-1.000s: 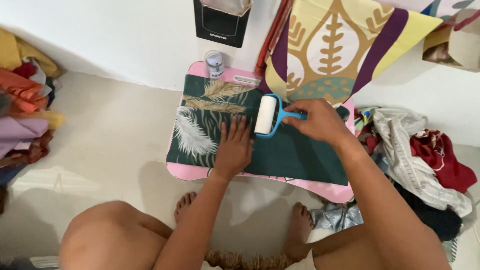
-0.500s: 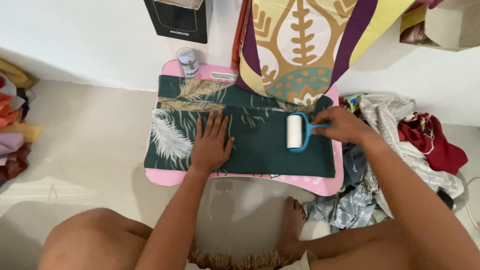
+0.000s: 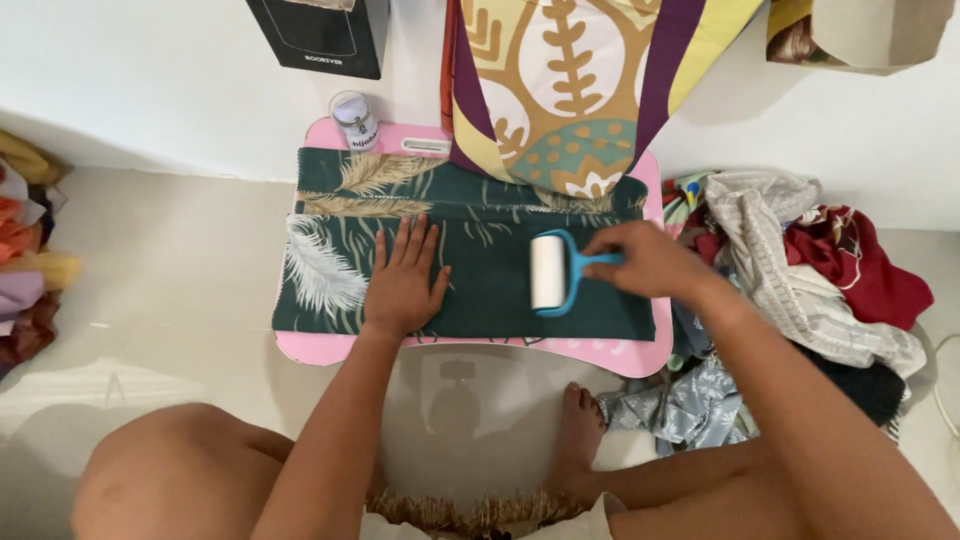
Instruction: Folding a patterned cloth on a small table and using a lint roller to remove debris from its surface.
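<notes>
A dark green cloth (image 3: 500, 295) with pale feather prints lies folded flat over a pink lap table (image 3: 330, 348). My left hand (image 3: 402, 280) presses flat on the cloth near its middle, fingers spread. My right hand (image 3: 645, 262) grips the blue handle of a lint roller (image 3: 549, 272), whose white roll rests on the cloth just right of my left hand.
A small clear jar (image 3: 352, 120) stands at the pink table's back edge beside a black box (image 3: 320, 35) on the wall. A yellow and purple patterned cloth (image 3: 570, 90) hangs behind. Heaps of clothes lie at right (image 3: 820, 280) and left (image 3: 25, 260). My bare foot (image 3: 580, 440) is under the table.
The lint roller went right along the cloth, then came back left toward my left hand. My left hand stayed pressed on the cloth.
</notes>
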